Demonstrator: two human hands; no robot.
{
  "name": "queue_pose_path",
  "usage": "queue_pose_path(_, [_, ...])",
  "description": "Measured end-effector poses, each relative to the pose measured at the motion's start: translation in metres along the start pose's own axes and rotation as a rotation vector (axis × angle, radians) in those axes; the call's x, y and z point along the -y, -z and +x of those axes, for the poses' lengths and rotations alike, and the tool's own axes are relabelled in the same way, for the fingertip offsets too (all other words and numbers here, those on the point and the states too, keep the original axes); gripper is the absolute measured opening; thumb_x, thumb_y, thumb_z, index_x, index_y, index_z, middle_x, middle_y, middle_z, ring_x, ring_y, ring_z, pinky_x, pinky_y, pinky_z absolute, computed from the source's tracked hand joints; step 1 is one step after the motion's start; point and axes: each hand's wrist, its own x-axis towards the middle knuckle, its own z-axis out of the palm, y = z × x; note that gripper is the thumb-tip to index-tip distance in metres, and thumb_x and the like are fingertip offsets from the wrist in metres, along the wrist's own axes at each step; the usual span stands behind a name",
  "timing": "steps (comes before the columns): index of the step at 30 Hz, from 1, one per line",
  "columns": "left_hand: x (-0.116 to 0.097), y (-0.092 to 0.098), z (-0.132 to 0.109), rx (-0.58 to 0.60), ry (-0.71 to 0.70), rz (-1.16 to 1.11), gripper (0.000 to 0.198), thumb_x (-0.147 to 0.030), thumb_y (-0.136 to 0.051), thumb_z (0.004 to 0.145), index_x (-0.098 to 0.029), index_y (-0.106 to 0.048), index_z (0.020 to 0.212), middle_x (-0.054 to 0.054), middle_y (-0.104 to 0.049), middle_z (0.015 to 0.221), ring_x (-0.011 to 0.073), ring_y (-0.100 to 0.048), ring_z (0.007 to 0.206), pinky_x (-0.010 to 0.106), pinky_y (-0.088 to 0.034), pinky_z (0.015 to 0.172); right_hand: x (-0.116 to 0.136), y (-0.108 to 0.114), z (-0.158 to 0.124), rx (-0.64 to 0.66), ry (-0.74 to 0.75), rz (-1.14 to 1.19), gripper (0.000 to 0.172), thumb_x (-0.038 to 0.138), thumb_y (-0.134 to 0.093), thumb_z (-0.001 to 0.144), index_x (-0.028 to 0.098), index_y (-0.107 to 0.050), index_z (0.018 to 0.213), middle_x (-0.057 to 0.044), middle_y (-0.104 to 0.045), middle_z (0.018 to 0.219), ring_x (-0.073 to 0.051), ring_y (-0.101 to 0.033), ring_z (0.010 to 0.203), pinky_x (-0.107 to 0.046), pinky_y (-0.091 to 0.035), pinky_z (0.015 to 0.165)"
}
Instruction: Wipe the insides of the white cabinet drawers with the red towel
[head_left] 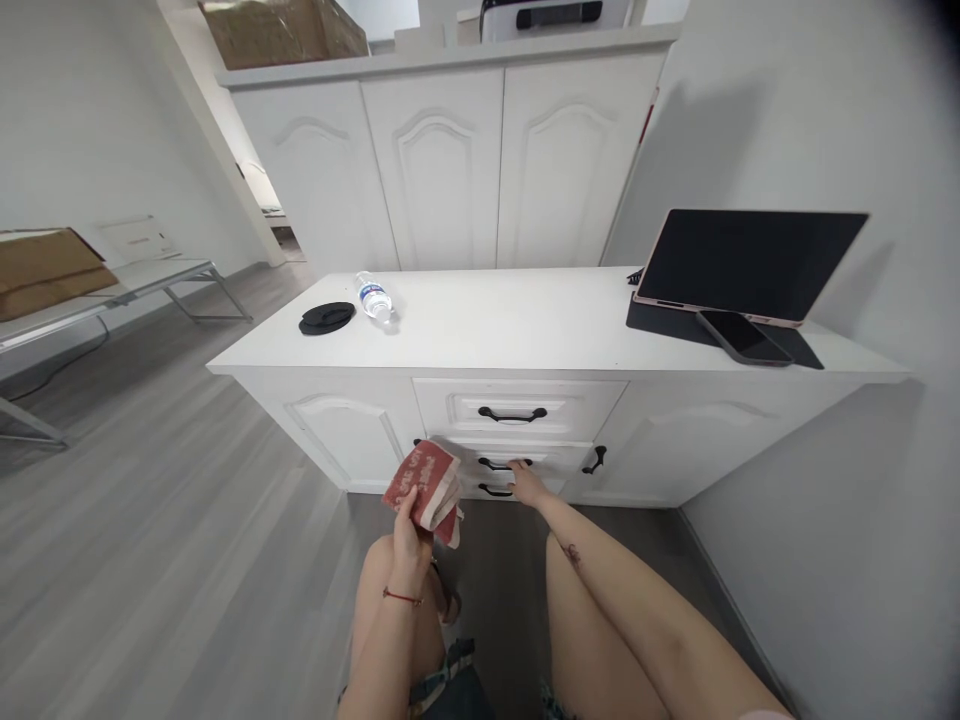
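My left hand (412, 540) is closed on a folded red towel (426, 478) with pale lettering and whitish edges, held up in front of the cabinet's left side. My right hand (528, 484) reaches to the middle drawer (562, 458). Its fingers are hooked at the right end of that drawer's black handle (495, 464). Above is the top drawer (457, 408), shut, with its own black handle (513, 414). Just below my right fingers shows the lowest drawer's handle (493, 490). The towel hides part of the left door's handle.
On the white cabinet top (495, 320) lie a clear water bottle (375, 298) and a flat black object (327, 318). To the right, a tablet (750, 262) stands tilted on a dark base beside a phone (742, 336). A wall (847, 500) bounds the right side.
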Motion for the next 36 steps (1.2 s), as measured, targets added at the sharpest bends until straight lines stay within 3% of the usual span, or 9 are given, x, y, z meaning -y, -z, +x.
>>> queue_pose_path(5, [-0.007,0.008,-0.007,0.057,-0.011,0.031,0.028,-0.022,-0.066,0.075,-0.016,-0.067,0.102,0.008,-0.074,0.097,0.0224,-0.069,0.080,0.034,-0.057,0.078,0.005,0.002,-0.018,0.050,-0.003,-0.032,0.047,0.012,-0.055,0.077,0.018,-0.054,0.123,-0.014,-0.048,0.134,-0.024,-0.054,0.111,-0.032,-0.041,0.090])
queue_pose_path(11, [-0.025,0.016,-0.019,0.182,-0.002,0.004,0.032,-0.025,-0.062,0.078,-0.016,-0.066,0.108,0.009,-0.073,0.098,0.0248,-0.069,0.088,0.038,-0.056,0.084,0.009,0.008,-0.045,0.082,0.050,-0.043,0.044,0.010,-0.057,0.075,0.018,-0.058,0.118,-0.014,-0.052,0.131,-0.025,-0.058,0.107,-0.032,-0.041,0.089])
queue_pose_path(18, [-0.042,0.019,-0.027,0.228,-0.094,-0.018,0.032,-0.027,-0.055,0.082,-0.018,-0.064,0.111,0.010,-0.070,0.108,0.0259,-0.064,0.104,0.040,-0.051,0.093,0.014,-0.002,-0.086,0.029,0.127,-0.035,0.034,0.016,-0.057,0.079,0.018,-0.061,0.112,-0.011,-0.058,0.121,-0.023,-0.057,0.108,-0.032,-0.040,0.093])
queue_pose_path(27, [-0.044,0.021,-0.027,0.215,-0.098,0.038,0.034,-0.032,-0.055,0.080,-0.018,-0.065,0.109,0.012,-0.068,0.113,0.0292,-0.058,0.112,0.041,-0.050,0.093,0.016,-0.018,-0.127,-0.034,0.125,0.027,0.021,0.019,-0.058,0.081,0.020,-0.067,0.100,-0.009,-0.065,0.108,-0.023,-0.062,0.099,-0.030,-0.044,0.087])
queue_pose_path(31, [-0.044,0.022,-0.026,0.231,-0.117,0.061,0.034,-0.030,-0.052,0.082,-0.018,-0.064,0.111,0.011,-0.068,0.113,0.0270,-0.061,0.108,0.039,-0.051,0.091,0.018,-0.022,-0.137,-0.014,0.115,0.045,0.019,0.019,-0.058,0.081,0.021,-0.069,0.096,-0.007,-0.068,0.104,-0.023,-0.063,0.096,-0.029,-0.045,0.085])
queue_pose_path(36, [-0.039,0.026,-0.021,0.215,-0.036,0.072,0.032,-0.028,-0.052,0.083,-0.017,-0.065,0.110,0.010,-0.072,0.103,0.0242,-0.066,0.096,0.034,-0.054,0.085,0.023,-0.024,-0.150,0.038,0.090,0.023,0.019,0.019,-0.060,0.079,0.020,-0.072,0.094,-0.009,-0.072,0.096,-0.025,-0.065,0.094,-0.030,-0.045,0.082])
